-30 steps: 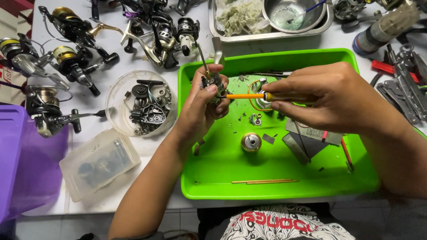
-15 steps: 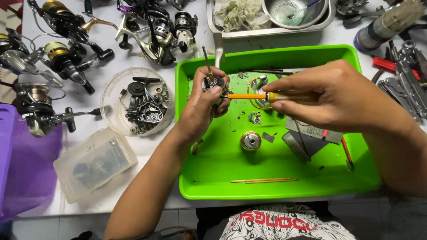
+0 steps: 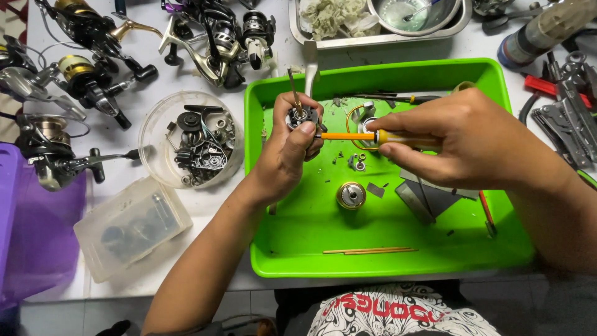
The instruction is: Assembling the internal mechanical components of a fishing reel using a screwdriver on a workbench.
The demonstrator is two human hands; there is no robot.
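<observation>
— While the small dark reel part (image 3: 301, 116) was held above the far left corner of the green tray (image 3: 398, 71), which step was logged?

— A fastening or prying step was judged in hand: the orange-shafted screwdriver (image 3: 348, 135) was laid level, its tip set against the part's side. The left hand (image 3: 287, 149) was curled, fingers pinching the part; the right hand (image 3: 457, 142) was closed, fingers pressed round the yellow handle.

— What was judged needed next?

— Steady pressure along the shaft and a firm counter-grip.

— Condition of the item?

— Round, black, metallic, a thin rod standing up from it. A brass-coloured spool (image 3: 351, 195) was noted mid-tray; a clear bowl of parts (image 3: 189, 140) beside the tray's left edge.
</observation>
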